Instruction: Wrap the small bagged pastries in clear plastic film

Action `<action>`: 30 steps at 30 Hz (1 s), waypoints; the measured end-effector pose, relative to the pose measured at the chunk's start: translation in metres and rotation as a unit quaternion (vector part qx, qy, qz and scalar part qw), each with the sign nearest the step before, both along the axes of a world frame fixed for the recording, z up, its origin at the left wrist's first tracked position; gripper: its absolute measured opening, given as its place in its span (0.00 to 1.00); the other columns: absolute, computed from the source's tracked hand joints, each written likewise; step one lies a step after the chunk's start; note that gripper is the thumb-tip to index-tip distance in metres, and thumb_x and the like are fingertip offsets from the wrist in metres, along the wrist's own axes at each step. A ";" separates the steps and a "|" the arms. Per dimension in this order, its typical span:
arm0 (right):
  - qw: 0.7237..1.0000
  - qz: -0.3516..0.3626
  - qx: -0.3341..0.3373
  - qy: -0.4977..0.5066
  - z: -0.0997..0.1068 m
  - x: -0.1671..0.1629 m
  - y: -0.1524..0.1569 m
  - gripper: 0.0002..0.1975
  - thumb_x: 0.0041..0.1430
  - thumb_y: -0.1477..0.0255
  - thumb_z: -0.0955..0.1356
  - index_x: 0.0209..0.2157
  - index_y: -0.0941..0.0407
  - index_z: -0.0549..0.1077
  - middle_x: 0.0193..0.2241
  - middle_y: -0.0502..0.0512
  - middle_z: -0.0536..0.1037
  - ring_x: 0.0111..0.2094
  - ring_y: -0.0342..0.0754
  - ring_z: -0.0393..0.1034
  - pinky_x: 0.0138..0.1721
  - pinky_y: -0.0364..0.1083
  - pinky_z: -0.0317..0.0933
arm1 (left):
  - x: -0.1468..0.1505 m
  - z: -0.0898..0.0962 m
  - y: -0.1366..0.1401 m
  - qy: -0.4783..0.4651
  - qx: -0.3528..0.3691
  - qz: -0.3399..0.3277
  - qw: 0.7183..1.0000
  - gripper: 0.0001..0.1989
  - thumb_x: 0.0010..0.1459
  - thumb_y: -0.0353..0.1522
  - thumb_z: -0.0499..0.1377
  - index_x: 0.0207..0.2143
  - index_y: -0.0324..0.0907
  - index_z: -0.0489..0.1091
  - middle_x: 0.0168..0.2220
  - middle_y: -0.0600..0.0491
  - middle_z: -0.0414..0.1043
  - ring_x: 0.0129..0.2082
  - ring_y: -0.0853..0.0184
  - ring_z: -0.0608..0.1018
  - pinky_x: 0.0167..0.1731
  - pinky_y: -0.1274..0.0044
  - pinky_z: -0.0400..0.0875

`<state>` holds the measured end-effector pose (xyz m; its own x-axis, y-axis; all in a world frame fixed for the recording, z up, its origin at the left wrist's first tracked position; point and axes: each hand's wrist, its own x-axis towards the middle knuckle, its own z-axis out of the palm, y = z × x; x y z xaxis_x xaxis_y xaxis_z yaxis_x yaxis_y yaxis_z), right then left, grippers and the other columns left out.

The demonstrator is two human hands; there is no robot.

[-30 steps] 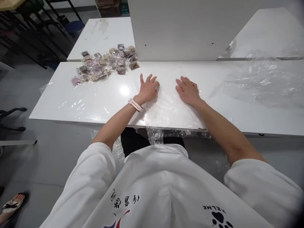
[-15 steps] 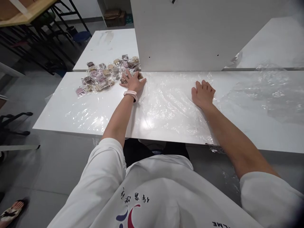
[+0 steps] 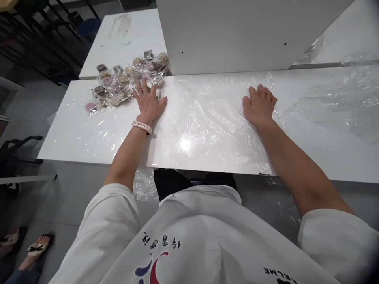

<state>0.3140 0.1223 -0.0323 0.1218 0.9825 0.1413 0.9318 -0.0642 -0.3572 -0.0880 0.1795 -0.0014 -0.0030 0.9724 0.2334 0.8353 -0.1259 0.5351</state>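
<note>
My left hand [image 3: 148, 103] lies with spread fingers on the white table, holding nothing. Its fingertips reach the edge of a heap of small clear-wrapped sweets [image 3: 118, 85] in brown, cream and pink. Clear plastic film [image 3: 207, 118], wrinkled and shiny, covers the tabletop between my hands. My right hand [image 3: 259, 103] is closed, fingers curled down against the film; what sits under the fingers is partly hidden.
A tall white panel [image 3: 237, 35] stands at the table's far edge. More loose film [image 3: 340, 102] spreads over the right of the white table [image 3: 68, 130]. Film hangs below the front edge [image 3: 145, 185]. Another person's sandalled foot [image 3: 40, 244] shows at lower left.
My left hand has slid left and slightly toward me, along the near edge of the heap. My right hand stays closed on the film. The view has tilted downward, and more of the other person's feet shows.
</note>
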 end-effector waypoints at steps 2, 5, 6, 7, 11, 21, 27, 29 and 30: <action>1.000 0.001 0.001 0.009 0.000 0.000 0.000 0.31 0.70 0.54 0.49 0.67 0.48 0.59 0.71 0.58 0.55 0.71 0.68 0.43 0.63 0.76 0.41 | -0.002 -0.003 0.001 0.007 -0.012 -0.008 1.000 0.25 0.54 0.49 0.63 0.53 0.55 0.70 0.65 0.50 0.62 0.73 0.49 0.46 0.67 0.51 0.47; 1.000 -0.012 0.001 0.011 0.000 -0.001 0.001 0.30 0.70 0.55 0.51 0.66 0.50 0.61 0.71 0.59 0.55 0.71 0.67 0.44 0.64 0.74 0.41 | 0.003 -0.003 -0.003 -0.003 -0.012 0.009 1.000 0.23 0.54 0.50 0.63 0.49 0.51 0.71 0.60 0.46 0.66 0.72 0.45 0.48 0.67 0.52 0.47; 1.000 -0.013 0.000 0.014 -0.001 -0.001 0.002 0.29 0.70 0.55 0.52 0.65 0.51 0.62 0.71 0.58 0.55 0.71 0.66 0.44 0.65 0.73 0.41 | 0.006 -0.002 -0.006 -0.007 -0.009 0.022 1.000 0.23 0.55 0.50 0.63 0.48 0.50 0.70 0.59 0.45 0.67 0.71 0.44 0.48 0.66 0.52 0.47; 1.000 -0.013 0.000 0.020 -0.001 -0.001 0.002 0.28 0.70 0.56 0.53 0.65 0.51 0.62 0.71 0.58 0.54 0.71 0.66 0.44 0.65 0.72 0.40 | 0.008 0.000 -0.009 -0.007 -0.007 0.037 0.999 0.22 0.55 0.50 0.63 0.48 0.49 0.69 0.58 0.45 0.66 0.71 0.44 0.48 0.66 0.52 0.47; 0.999 -0.006 0.000 0.043 -0.001 0.000 0.002 0.25 0.73 0.61 0.54 0.65 0.55 0.60 0.72 0.62 0.52 0.71 0.63 0.41 0.65 0.70 0.35 | 0.013 0.006 -0.016 0.046 -0.026 0.094 0.994 0.15 0.64 0.45 0.59 0.45 0.47 0.62 0.56 0.51 0.62 0.67 0.51 0.51 0.67 0.54 0.43; 1.000 -0.017 -0.014 0.019 0.008 -0.003 0.000 0.24 0.73 0.68 0.59 0.66 0.61 0.59 0.71 0.67 0.53 0.71 0.60 0.43 0.67 0.64 0.38 | 0.053 0.063 -0.044 -0.032 0.021 0.026 0.999 0.09 0.69 0.24 0.53 0.45 0.48 0.59 0.44 0.57 0.69 0.43 0.65 0.70 0.50 0.63 0.66; 0.999 -0.018 -0.030 0.019 0.013 -0.005 -0.003 0.23 0.75 0.68 0.57 0.66 0.62 0.58 0.72 0.67 0.51 0.72 0.59 0.42 0.68 0.63 0.37 | 0.175 0.059 -0.125 0.094 -0.065 -0.265 0.958 0.17 0.66 0.47 0.58 0.51 0.48 0.68 0.52 0.47 0.70 0.54 0.53 0.72 0.47 0.63 0.73; 0.999 -0.025 -0.042 0.013 0.016 -0.007 -0.006 0.24 0.75 0.69 0.57 0.67 0.62 0.57 0.72 0.67 0.50 0.72 0.60 0.41 0.68 0.62 0.37 | 0.196 0.038 -0.139 0.146 -0.081 -0.316 0.934 0.29 0.61 0.54 0.58 0.55 0.46 0.68 0.57 0.43 0.68 0.61 0.45 0.67 0.55 0.58 0.68; 0.999 -0.026 -0.045 0.013 0.016 -0.009 -0.007 0.24 0.75 0.68 0.58 0.67 0.62 0.57 0.72 0.67 0.50 0.72 0.60 0.41 0.68 0.61 0.36 | 0.200 0.028 -0.142 0.160 -0.079 -0.332 0.926 0.33 0.60 0.57 0.58 0.59 0.46 0.66 0.62 0.42 0.65 0.65 0.43 0.63 0.61 0.54 0.62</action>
<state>0.3054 0.1158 -0.0161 0.1757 0.9832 0.0498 0.9172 -0.1451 -0.3712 0.1123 0.0372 0.0264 0.6532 0.7568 -0.0261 0.7205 -0.6106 0.3287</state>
